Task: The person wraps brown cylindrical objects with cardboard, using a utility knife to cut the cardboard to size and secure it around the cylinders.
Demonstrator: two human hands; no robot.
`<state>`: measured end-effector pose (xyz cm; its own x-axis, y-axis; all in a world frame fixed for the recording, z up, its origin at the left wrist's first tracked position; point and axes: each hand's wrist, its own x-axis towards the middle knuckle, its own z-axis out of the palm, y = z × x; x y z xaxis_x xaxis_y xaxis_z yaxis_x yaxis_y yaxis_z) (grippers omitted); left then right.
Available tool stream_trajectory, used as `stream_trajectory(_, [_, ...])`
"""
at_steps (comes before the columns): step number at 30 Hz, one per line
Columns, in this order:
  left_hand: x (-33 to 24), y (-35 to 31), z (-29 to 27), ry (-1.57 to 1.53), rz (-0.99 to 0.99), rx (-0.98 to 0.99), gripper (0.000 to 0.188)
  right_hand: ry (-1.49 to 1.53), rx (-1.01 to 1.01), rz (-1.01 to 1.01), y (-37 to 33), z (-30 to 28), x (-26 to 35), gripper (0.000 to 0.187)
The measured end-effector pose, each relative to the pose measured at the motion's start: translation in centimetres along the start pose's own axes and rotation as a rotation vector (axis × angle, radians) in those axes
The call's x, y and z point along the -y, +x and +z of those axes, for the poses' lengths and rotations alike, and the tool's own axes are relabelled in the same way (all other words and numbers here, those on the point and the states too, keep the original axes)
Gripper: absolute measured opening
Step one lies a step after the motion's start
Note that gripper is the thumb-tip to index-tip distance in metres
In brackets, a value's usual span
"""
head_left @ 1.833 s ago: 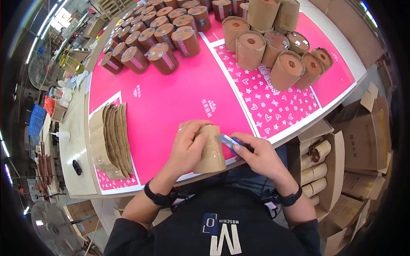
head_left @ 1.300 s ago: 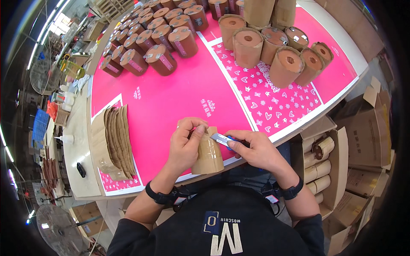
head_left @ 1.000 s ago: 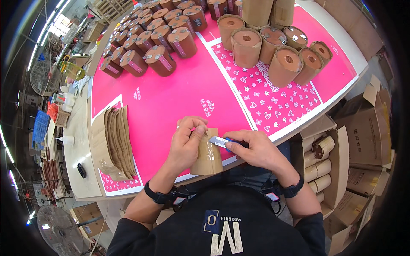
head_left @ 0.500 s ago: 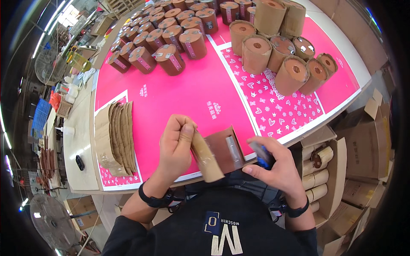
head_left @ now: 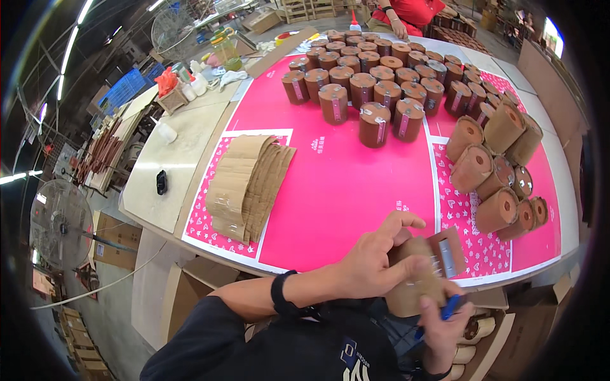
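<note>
Over the table's front edge, my left hand grips a curved brown cardboard piece with strips of clear tape on it. My right hand pinches the lower right of the same cardboard. A blue-handled tool, blurred, is also held in my right hand; its working end cannot be made out. Just beyond both hands lies a reddish-brown piece with a silver metal strip on it, partly hidden by the cardboard.
A stack of corrugated cardboard pieces lies to the left on the pink-covered table. Several brown cylindrical boxes stand at the back, with cardboard-wrapped cylinders at the right. A carton of wrapped cylinders sits below right. Another person is beyond the table.
The view has swung left, so the table appears farther right. My hands have come together: my right hand, still holding the blue tool, now grips the cardboard that my left hand held alone.
</note>
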<state>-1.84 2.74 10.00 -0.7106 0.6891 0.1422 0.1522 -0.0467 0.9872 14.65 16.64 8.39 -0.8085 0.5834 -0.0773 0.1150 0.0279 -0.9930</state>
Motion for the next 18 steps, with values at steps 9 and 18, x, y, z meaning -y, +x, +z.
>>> stream_trajectory(9, [-2.8,-3.1,-10.6,0.72,-0.154,0.079,0.034,0.108,-0.06,-0.122,6.3,-0.8,-0.4,0.02])
stream_trajectory(18, [7.1,-7.7,-33.6,1.332,-0.637,-0.573,0.055,-0.931,-0.366,-0.355,6.6,-2.0,-3.8,0.062])
